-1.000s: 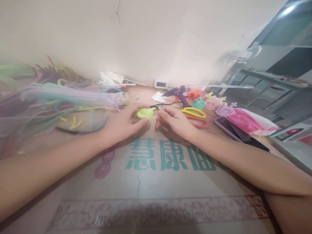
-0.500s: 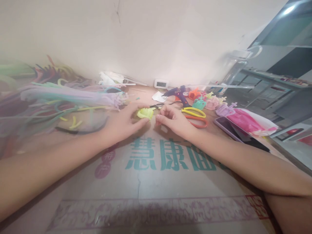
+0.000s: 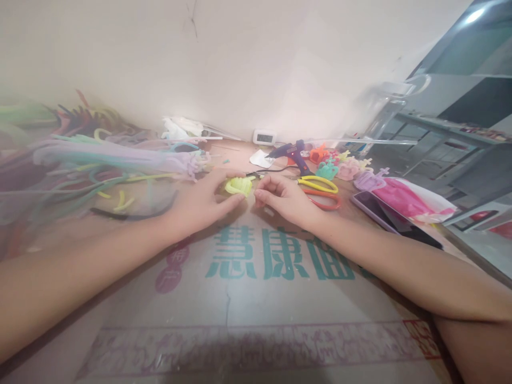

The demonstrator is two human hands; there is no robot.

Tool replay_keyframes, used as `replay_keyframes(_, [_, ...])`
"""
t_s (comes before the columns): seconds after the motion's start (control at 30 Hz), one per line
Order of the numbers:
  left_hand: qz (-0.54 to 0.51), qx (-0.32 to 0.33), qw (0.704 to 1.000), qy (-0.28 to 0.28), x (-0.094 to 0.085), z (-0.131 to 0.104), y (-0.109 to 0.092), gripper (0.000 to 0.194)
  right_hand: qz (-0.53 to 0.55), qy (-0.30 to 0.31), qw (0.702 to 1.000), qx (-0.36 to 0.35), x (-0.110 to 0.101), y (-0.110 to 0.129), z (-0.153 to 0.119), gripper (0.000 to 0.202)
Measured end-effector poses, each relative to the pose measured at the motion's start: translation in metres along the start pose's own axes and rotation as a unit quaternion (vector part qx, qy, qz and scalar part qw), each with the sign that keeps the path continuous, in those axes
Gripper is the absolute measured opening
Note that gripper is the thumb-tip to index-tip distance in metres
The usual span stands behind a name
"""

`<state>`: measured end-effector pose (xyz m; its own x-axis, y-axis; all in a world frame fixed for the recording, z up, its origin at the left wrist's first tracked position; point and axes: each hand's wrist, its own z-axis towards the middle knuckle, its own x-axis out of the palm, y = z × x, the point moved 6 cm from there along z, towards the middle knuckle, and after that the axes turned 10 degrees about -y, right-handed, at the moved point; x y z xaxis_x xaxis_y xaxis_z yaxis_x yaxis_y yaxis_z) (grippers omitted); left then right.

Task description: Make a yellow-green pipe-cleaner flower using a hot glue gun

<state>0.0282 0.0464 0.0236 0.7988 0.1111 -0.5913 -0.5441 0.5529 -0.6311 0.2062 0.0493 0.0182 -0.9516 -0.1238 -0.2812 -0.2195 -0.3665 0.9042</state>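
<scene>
Between the thumb and fingers of my left hand is a small yellow bundle of bent pipe cleaners, held just above the table. My right hand is close by on its right side, apart from it, with the fingers curled and the thumb against the fingertips. Whether anything is pinched there is too small to make out. Behind my right hand lie scissors with a yellow and a red handle loop, their blades partly hidden. A blue hot glue gun rests farther back.
Bundled pipe cleaners spread across the left side. Small coloured pipe-cleaner pieces stand at the right, near a phone and a pink packet. A small digital display is by the wall. Printed sheeting covers the table.
Almost nothing differs. The fingers of my right hand have shifted slightly, while my left hand keeps the yellow bundle in the same place.
</scene>
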Motion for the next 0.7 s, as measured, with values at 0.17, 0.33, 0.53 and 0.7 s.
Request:
replay_keyframes(0.17, [-0.003,0.001,1.000,-0.001,-0.001,0.000,-0.001,0.046,-0.016,0.002,1.000,0.004,0.000,0.002,-0.001,0.023])
replay_keyframes(0.33, [-0.008,0.006,1.000,0.001,0.000,0.000,-0.002,0.045,-0.043,0.007,0.999,-0.025,-0.001,0.003,-0.002,0.030])
replay_keyframes(0.53, [-0.007,0.009,1.000,0.001,0.000,0.001,-0.002,0.043,-0.042,0.013,0.998,-0.033,0.000,0.009,-0.004,0.031])
replay_keyframes(0.7, [-0.007,0.006,1.000,0.006,0.001,0.001,-0.003,0.043,-0.025,0.009,1.000,-0.006,0.000,0.011,-0.005,0.014])
